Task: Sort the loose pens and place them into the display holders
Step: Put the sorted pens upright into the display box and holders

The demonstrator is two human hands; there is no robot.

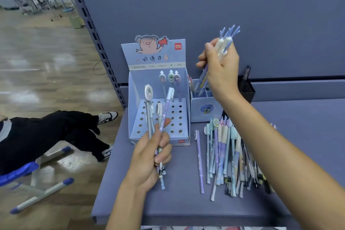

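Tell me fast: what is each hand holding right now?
Left hand: grips a few pens, caps up.
Right hand: grips a bunch of antler-topped pens above the divided holder.

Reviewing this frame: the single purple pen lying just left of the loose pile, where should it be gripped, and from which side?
Probably mid-barrel, from above. The purple pen lies flat on the shelf, apart from the pile, with bare shelf on both sides, so fingers can straddle its thin barrel there. Its capped far end looks bulkier.
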